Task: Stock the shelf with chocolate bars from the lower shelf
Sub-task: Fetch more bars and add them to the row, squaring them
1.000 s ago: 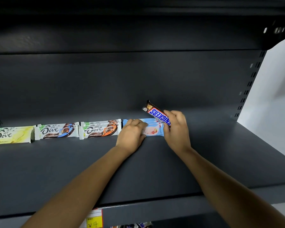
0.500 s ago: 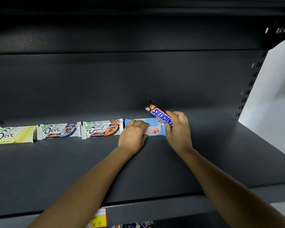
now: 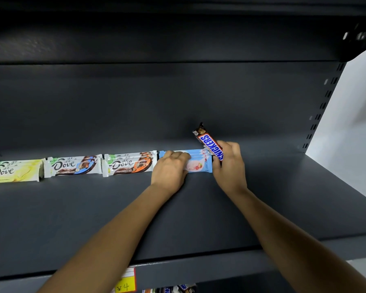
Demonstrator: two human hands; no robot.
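A dark grey shelf (image 3: 283, 197) carries a row of chocolate bars: a yellow Dove stack (image 3: 15, 171), a blue-brown Dove stack (image 3: 74, 166), an orange-brown Dove stack (image 3: 129, 164) and a light-blue stack (image 3: 199, 162). My left hand (image 3: 170, 170) lies on the left part of the light-blue stack, fingers curled over it. My right hand (image 3: 228, 166) grips a Snickers bar (image 3: 209, 143), tilted up and to the left, just right of the light-blue stack.
The shelf's back panel rises behind the row, and a slotted upright (image 3: 323, 106) borders it on the right. A yellow price tag (image 3: 125, 284) hangs on the front lip. More Snickers bars (image 3: 171, 289) show on the lower shelf. A white wall (image 3: 351, 132) lies to the right.
The Snickers bar in my right hand has tipped more upright. My left hand stays on the light-blue stack.
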